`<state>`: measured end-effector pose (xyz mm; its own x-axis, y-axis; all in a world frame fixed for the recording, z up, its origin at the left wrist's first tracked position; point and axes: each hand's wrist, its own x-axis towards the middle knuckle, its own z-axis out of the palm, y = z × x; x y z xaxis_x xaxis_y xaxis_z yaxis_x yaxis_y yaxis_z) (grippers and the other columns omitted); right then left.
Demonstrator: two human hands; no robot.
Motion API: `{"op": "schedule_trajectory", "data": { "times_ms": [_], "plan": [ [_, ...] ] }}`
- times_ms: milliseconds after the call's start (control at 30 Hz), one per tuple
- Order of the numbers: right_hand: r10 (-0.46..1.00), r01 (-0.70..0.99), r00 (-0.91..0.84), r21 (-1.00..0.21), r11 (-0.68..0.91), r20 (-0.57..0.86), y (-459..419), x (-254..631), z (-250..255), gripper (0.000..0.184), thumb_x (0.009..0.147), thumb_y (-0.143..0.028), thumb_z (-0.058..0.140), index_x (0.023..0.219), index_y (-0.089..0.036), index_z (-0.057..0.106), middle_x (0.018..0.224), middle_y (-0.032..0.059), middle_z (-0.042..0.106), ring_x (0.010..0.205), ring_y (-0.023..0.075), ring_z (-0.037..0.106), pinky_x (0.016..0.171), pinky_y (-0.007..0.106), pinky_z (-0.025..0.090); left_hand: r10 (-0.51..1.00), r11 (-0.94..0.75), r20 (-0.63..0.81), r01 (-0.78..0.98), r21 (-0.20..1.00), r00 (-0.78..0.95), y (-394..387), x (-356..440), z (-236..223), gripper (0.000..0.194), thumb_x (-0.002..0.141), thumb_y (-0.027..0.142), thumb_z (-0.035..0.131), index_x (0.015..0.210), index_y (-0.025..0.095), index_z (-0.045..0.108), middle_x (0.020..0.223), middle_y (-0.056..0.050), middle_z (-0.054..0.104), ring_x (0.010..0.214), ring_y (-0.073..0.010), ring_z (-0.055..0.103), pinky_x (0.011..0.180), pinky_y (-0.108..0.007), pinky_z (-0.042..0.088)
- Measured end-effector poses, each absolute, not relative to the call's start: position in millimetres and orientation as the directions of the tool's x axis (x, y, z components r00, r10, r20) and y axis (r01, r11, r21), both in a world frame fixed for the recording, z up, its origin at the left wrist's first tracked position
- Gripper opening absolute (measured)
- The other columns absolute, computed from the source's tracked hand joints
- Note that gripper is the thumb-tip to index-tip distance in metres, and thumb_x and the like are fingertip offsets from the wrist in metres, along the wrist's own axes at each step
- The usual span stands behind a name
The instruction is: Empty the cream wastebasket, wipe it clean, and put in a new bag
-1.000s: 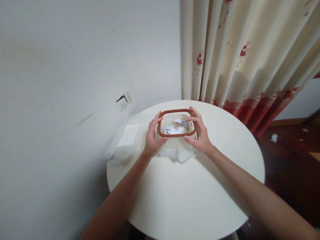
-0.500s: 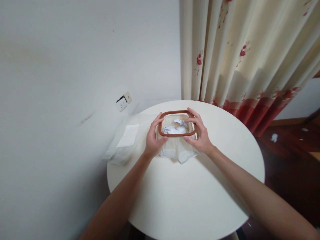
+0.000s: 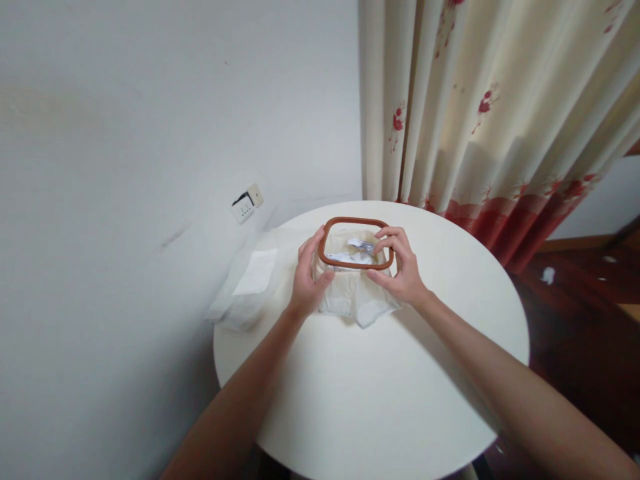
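Brown frame [image 3: 356, 266] btwn L hand [image 3: 307, 280] & R hand [image 3: 405, 270] (R gripping).

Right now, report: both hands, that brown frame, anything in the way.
Left hand against left side of brown frame, right hand gripping right side. Frame over bag-lined container, crumpled paper inside. No blockage seen; plastic bag lies to the left.

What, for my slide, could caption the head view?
Left hand and right hand hold a brown frame over crumpled paper.
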<state>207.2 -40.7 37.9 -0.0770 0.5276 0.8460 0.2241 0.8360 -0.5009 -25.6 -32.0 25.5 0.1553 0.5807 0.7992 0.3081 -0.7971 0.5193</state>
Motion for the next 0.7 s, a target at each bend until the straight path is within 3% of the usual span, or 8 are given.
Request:
{"op": "schedule_trajectory", "data": {
  "times_ms": [400,533,700],
  "plan": [
    [0.558,0.420,0.098,-0.542,0.728,0.824,-18,236,41,0.028,0.085,-0.051,0.069,0.089,-0.024,0.059,0.099,0.0047,0.053,0.103,0.0264,0.055,0.100,0.047,0.045,0.613,-0.771,0.769,0.349,0.532,0.182,-35,-27,25,0.080,0.092,0.076,0.047,0.153,0.024,0.044,0.157,-0.015,0.049,0.146,-0.0332,0.045,0.124,-0.053,0.033],
    [0.607,0.606,0.240,-0.606,0.516,0.757,-5,250,34,0.032,0.084,-0.054,0.068,0.087,-0.024,0.059,0.099,0.0057,0.053,0.105,0.0277,0.054,0.101,0.047,0.043,0.614,-0.769,0.769,0.358,0.530,0.180,-37,-25,26,0.079,0.093,0.076,0.045,0.152,0.024,0.045,0.155,-0.016,0.050,0.145,-0.0327,0.046,0.123,-0.053,0.034],
    [0.667,0.781,0.394,-0.613,0.120,0.632,10,266,22,0.039,0.084,-0.060,0.067,0.086,-0.020,0.065,0.104,0.0115,0.055,0.111,0.0324,0.053,0.107,0.048,0.038,0.610,-0.768,0.772,0.374,0.521,0.177,-36,-24,25,0.079,0.093,0.076,0.044,0.152,0.023,0.046,0.154,-0.016,0.051,0.144,-0.0324,0.048,0.123,-0.052,0.035]
  ]
}}
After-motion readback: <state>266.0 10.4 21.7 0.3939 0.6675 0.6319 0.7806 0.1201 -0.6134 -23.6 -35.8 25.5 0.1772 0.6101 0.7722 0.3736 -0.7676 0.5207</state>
